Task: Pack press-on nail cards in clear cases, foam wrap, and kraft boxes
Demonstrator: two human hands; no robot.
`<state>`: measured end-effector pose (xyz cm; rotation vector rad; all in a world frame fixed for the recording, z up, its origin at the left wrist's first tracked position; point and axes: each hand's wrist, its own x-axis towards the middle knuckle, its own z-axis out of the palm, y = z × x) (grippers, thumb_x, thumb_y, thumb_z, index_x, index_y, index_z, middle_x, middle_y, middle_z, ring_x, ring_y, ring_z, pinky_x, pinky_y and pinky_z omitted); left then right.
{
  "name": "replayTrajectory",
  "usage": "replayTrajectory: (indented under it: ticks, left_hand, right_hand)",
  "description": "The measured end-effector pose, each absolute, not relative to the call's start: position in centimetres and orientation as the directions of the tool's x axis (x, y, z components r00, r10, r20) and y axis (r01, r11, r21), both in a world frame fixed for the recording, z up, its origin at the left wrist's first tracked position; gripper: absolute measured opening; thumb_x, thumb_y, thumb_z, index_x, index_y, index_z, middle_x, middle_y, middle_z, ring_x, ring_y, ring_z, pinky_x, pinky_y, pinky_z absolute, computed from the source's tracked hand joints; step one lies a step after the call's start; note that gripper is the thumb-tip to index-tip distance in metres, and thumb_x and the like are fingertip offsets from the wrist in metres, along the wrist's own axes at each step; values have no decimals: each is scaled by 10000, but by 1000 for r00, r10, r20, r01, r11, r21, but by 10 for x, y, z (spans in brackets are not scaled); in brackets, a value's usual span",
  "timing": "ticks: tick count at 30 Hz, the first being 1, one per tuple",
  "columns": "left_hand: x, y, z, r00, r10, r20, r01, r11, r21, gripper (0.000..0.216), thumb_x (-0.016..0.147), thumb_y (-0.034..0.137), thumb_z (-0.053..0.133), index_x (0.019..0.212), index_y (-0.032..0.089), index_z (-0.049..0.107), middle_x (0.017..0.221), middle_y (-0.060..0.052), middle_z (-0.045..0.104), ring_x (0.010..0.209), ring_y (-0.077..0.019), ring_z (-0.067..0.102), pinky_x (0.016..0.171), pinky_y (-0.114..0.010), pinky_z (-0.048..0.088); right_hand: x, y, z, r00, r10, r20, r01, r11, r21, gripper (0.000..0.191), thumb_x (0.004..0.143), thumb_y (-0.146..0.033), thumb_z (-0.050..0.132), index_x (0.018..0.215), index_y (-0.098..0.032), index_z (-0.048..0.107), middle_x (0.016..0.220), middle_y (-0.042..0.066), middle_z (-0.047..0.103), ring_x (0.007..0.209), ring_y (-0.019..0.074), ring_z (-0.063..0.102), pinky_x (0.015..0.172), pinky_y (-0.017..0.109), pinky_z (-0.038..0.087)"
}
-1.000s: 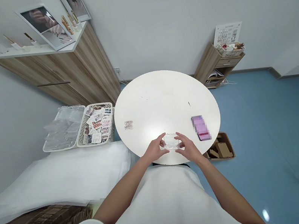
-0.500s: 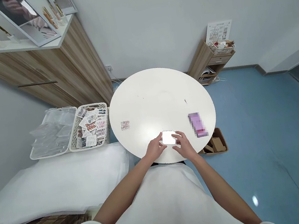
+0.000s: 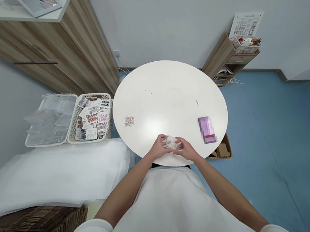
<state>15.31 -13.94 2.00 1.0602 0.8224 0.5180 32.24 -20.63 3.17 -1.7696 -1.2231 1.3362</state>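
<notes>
Both my hands meet over the near edge of the round white table [image 3: 165,90]. My left hand [image 3: 159,147] and my right hand [image 3: 185,149] pinch a small clear plastic case [image 3: 171,142] between their fingers, one hand on each side. A small card of press-on nails [image 3: 129,121] lies on the table to the left, apart from my hands. A pink, blurred phone-like object [image 3: 207,129] lies flat to the right.
Left of the table stand a white basket of nail cards [image 3: 91,118] and a tray of clear plastic bags [image 3: 50,119] by a white-covered bed [image 3: 52,176]. A wooden cabinet [image 3: 53,57] stands behind. Cardboard boxes [image 3: 222,150] sit under the table's right side; a low shelf [image 3: 231,57] stands by the wall.
My hands have drawn closer together around the clear case, which now looks smaller between my fingers. The camera view has tilted down slightly.
</notes>
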Motion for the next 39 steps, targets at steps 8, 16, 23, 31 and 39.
replayTrajectory:
  ticks: [8,16,23,31,39]
  left_hand:
    - [155,-143,19,642,672,-369,-10,488,873,680,512,243,774,1082,188,408,1183,-128,433,914,-195,585,779,-380,479]
    - [151,-143,12,647,652,-394,8,511,860,737,477,217,793,1116,206,425,1217,-123,405,931,-209,587,763,-368,492]
    - [150,-151,-8,557,687,-466,138,477,868,628,680,180,648,1245,178,374,1072,-116,541,846,-148,591,751,-319,477]
    - [159,-149,-17,342,793,-504,563,257,785,206,728,164,506,909,163,605,706,0,597,689,-129,566,687,-260,443]
    - [166,-131,-13,283,822,-494,645,218,732,180,719,155,537,897,179,523,740,-4,613,693,-127,572,624,-228,431]
  right_hand:
    - [338,-202,42,-72,867,-493,169,-476,-863,416,490,-326,736,777,-225,453,978,-25,536,485,29,367,493,215,339]
    - [340,-196,53,-82,863,-499,43,-497,-867,348,580,-365,676,841,-223,495,793,-34,518,583,80,485,580,243,388]
    - [349,-179,54,-51,865,-499,52,-497,-866,319,666,-464,590,833,-200,524,881,15,560,693,110,526,674,276,422]
    - [331,-163,18,247,803,-543,138,-583,-801,344,731,-412,481,1003,-202,491,835,30,571,676,129,525,667,284,419]
    - [330,-149,-1,227,880,-418,231,-466,-854,282,666,-296,460,911,-189,548,817,8,533,673,133,476,641,277,411]
